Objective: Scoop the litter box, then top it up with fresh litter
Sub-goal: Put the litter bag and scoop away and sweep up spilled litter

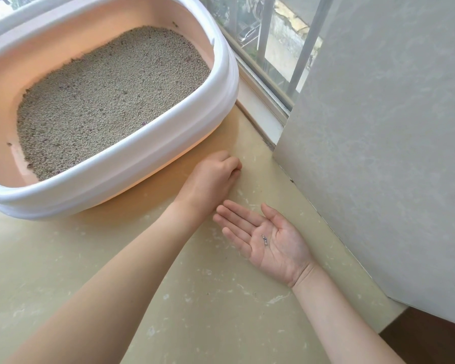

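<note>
A pink litter box with a white rim (222, 74) stands on the floor at the upper left. It holds a level bed of grey litter (111, 101). My left hand (210, 177) reaches to the floor just beside the box's near right side. Its fingers are curled, the tips are bunched against the floor, and anything between them is hidden. My right hand (268, 237) lies palm up close to the floor, fingers straight. A few stray litter grains (264, 239) rest in its palm. No scoop or litter bag is in view.
The beige marbled floor (195, 298) runs under both arms. A grey wall panel (392, 153) closes off the right side. A low window with bars (268, 35) and its sill run behind the box. A dark patch of flooring (431, 337) shows at the bottom right.
</note>
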Available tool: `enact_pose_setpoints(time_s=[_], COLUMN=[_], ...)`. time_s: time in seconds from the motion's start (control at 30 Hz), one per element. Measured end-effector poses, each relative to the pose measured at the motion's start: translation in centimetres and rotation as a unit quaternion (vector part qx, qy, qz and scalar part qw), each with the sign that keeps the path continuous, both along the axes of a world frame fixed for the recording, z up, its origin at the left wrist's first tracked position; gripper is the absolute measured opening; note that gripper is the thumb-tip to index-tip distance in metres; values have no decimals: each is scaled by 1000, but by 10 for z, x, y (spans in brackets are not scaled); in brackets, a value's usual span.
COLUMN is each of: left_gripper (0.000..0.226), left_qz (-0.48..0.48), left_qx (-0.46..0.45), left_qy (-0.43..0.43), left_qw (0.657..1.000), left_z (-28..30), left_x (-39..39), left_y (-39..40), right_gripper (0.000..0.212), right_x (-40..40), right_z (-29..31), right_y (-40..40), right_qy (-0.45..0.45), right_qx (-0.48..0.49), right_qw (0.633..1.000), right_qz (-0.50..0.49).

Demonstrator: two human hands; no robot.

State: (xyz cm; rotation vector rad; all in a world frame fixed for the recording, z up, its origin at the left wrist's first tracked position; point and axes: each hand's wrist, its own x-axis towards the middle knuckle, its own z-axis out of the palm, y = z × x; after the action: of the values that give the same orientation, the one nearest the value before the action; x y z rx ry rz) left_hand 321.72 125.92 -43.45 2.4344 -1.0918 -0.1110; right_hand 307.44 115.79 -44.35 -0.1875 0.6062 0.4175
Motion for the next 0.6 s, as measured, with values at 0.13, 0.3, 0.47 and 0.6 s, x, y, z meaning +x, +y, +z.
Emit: enact_pose_setpoints(time_s=[0.13,0.3,0.47,0.6], left_gripper=[10,10,15,15], left_qz=[-38,-63,-60,43], left_qx=[55,148,153,29], left_qy=[-62,-96,-41,100], left_qw=[996,982,986,994], left_z=[0,6,12,46], left_x=[-3,-4,2,-16], left_y=[1,1,-4,-2], right_gripper=[58,57,57,55], right_x=[-1,-1,-2,0], right_z=[-1,-1,-2,-3], right_y=[0,0,1,0], right_qy=[3,1,-6,-7], right_qx=[0,3,-4,-4], right_qw=[1000,1000,1000,1000], right_qz=[-3,-6,-9,-13])
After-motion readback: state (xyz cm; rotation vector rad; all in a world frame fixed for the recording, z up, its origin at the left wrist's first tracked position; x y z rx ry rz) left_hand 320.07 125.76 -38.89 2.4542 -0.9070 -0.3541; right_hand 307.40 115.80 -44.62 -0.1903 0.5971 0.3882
